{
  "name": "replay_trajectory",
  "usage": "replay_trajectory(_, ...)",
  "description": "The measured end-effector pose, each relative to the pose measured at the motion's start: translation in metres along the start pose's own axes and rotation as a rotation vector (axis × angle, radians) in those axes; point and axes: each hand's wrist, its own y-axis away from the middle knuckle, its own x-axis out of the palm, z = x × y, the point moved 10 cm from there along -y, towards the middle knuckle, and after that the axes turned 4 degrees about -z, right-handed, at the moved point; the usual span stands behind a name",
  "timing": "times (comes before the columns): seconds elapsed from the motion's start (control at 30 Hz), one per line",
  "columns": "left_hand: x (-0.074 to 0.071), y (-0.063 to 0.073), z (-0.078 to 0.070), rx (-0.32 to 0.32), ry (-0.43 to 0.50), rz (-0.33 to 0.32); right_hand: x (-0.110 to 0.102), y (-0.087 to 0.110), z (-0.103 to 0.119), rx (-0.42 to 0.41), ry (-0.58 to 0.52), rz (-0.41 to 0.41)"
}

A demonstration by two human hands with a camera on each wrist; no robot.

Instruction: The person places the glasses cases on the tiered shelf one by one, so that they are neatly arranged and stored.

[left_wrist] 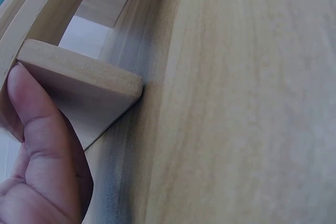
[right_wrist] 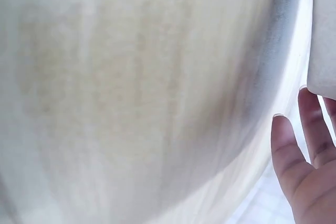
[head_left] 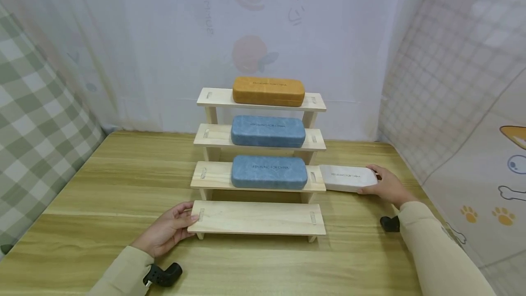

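Note:
A stepped wooden display stand (head_left: 255,217) stands on the table. My left hand (head_left: 170,229) grips the left end of its lowest shelf, thumb on top and fingers beneath. In the left wrist view, a thick digit of that hand (left_wrist: 44,156) presses by the stand's leg (left_wrist: 79,77). On the table, right of the stand, lies a white glasses case (head_left: 347,178). My right hand (head_left: 388,187) holds its right end between thumb and fingers. Only a corner of the white case (right_wrist: 323,40) shows in the right wrist view, with a fingertip right at it.
An orange glasses case (head_left: 268,91) lies on the top shelf. Below it, a blue case (head_left: 268,131) and another blue case (head_left: 269,172) lie on the two middle shelves. A white printed curtain (head_left: 164,49) hangs behind; a green checked cloth (head_left: 37,90) hangs left of the table (head_left: 102,223).

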Motion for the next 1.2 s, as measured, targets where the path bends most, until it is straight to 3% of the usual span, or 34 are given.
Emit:
replay_trajectory(0.83, -0.001, -0.002, 0.001, 0.006, 0.007, -0.001, -0.020, 0.049, -0.004, 0.037, 0.035, -0.158)
replay_trajectory(1.2, -0.001, -0.002, 0.001, 0.003, 0.007, -0.008, -0.026, 0.075, -0.005, 0.029, 0.032, -0.161)
